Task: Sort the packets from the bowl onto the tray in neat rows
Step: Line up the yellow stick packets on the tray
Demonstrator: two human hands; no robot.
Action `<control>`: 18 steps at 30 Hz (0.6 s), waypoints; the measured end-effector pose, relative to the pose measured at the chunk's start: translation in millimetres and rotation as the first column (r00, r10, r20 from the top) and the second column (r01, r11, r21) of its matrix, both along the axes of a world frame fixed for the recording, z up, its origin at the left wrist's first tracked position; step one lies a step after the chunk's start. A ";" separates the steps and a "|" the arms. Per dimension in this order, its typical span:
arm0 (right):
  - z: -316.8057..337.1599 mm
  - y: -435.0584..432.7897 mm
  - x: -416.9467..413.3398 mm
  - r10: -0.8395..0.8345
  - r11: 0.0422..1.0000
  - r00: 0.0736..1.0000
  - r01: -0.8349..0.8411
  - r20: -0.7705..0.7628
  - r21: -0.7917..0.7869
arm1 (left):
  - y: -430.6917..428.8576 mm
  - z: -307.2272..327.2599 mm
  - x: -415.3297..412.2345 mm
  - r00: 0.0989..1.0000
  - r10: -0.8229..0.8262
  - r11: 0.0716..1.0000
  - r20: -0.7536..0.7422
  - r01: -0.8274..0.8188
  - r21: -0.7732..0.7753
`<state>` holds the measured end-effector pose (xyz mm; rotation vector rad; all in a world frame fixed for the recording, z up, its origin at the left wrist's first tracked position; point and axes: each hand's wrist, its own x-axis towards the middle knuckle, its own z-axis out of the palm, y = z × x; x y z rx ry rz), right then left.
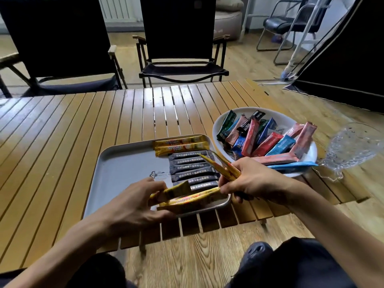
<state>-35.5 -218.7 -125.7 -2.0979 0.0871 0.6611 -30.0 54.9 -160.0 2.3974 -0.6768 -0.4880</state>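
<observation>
Currently: grey tray [116,163] sits on the slatted wood table [83,121]. At the tray's far right corner two yellow sticks [180,145] lie side by side, both reading NESCAFE. Just nearer, along the tray's right side, is a column of dark packets [191,169] laid edge to edge, print too small to read. There's a small printed logo on the tray floor left of that column, unreadable. White bowl [291,119] just right of the tray holds a loose pile of mixed packets [268,140]: red, blue, pink, green, black, lettering not legible. Glass dish [353,146] sits further right, beyond the bowl. Left hand [135,202] is over the tray's near edge, fingers curled round a yellow bundle [170,193]. Right hand [255,179] is above the tray's near right corner, pinching a yellow fan [220,165] that points toward the tray's far side. One stick reaches from the bundle to the right fingertips; can't tell which hand holds it.
</observation>
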 end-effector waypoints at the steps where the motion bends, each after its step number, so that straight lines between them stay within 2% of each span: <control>1: -0.9 0.1 -0.1 0.012 1.000 1.000 -0.012 0.009 -0.014 | -0.6 -1.0 0.0 1.000 -0.003 1.000 0.005 0.003 0.001; 5: -4.8 1.8 -0.5 0.074 0.993 0.992 -0.063 0.103 -0.101 | -2.5 -6.4 -0.2 0.995 0.018 1.000 0.095 -0.020 0.016; 8: -5.9 2.0 -0.7 0.108 0.979 0.980 -0.076 0.170 -0.187 | -3.5 -8.5 1.1 0.996 0.009 1.000 0.090 -0.011 0.023; 14: -9.3 6.9 -0.5 0.180 0.943 0.970 -0.124 0.160 -0.310 | -8.1 -2.1 0.7 0.997 0.007 1.000 0.081 -0.006 -0.009; 16: -8.7 5.0 -0.4 0.170 0.946 0.972 -0.115 0.164 -0.302 | -10.1 -0.9 1.0 0.993 -0.011 0.999 0.117 0.007 0.037; 18: -4.9 2.5 -1.7 0.117 0.972 0.975 -0.074 0.189 -0.223 | -13.7 1.8 -0.1 0.991 -0.015 0.998 0.131 0.007 0.061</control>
